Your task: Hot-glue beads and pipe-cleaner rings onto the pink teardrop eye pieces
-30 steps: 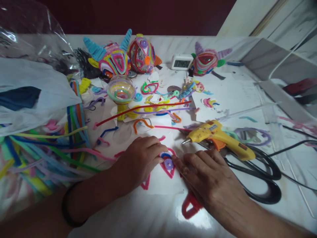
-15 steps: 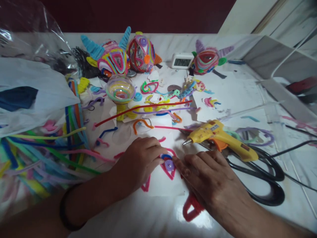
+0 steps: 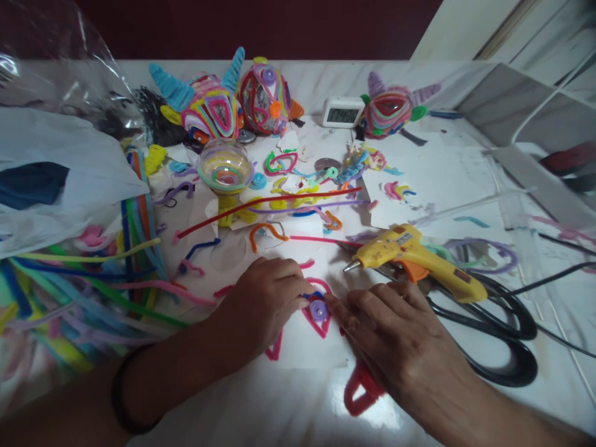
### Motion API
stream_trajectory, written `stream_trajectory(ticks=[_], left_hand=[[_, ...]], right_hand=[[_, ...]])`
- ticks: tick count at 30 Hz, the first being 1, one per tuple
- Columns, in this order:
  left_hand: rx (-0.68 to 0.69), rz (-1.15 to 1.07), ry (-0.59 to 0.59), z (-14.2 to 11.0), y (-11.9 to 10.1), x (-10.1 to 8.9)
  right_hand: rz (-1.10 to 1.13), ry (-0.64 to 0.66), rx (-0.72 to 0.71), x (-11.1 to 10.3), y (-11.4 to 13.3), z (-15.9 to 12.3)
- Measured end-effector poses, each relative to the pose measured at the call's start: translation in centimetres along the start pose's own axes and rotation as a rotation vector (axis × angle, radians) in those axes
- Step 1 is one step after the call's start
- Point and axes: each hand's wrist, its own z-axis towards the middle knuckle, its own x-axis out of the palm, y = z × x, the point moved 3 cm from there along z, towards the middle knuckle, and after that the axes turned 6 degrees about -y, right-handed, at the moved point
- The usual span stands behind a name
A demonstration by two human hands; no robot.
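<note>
- Left hand: thumb and finger narrowed on the blue strip's left end
- Right hand: a fingertip at its other end (whether it grips, I cannot tell)
- The strip lies inside the pink outline, just beyond the purple coil, over the paper
- Looks like a fitting step; the next move seems to call for light, level pressure, coil undisturbed
- Glue gun lies beyond the right hand, near the scissors
</note>
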Motion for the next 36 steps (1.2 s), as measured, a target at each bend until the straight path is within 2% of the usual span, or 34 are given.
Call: stream_trajectory(ticks=[13,23,26,29,36], left_hand=[[0.034,0.041,0.009,0.3,-0.4,-0.3],[0.06,0.096,0.031,0.3,-0.6,-0.4],[0.023,0.078,0.042,0.2,-0.6,-0.6],[-0.007,0.066,0.012,-0.1,-0.5,-0.9],[0.044,0.131,-0.035,-0.4,-0.9,-1.3]], right_hand=[[-0.007,0.012,-0.022,-0.1,0.1,-0.4],[-0.047,0.002,-0.034,-0.6,0.2,0.6],[-0.065,-0.005,-0.049,-0.8,0.2,0.8],[-0.081,-0.012,-0.057,-0.7,0.2,0.6],[-0.057,0.001,-0.053,-0.4,0.2,0.3]])
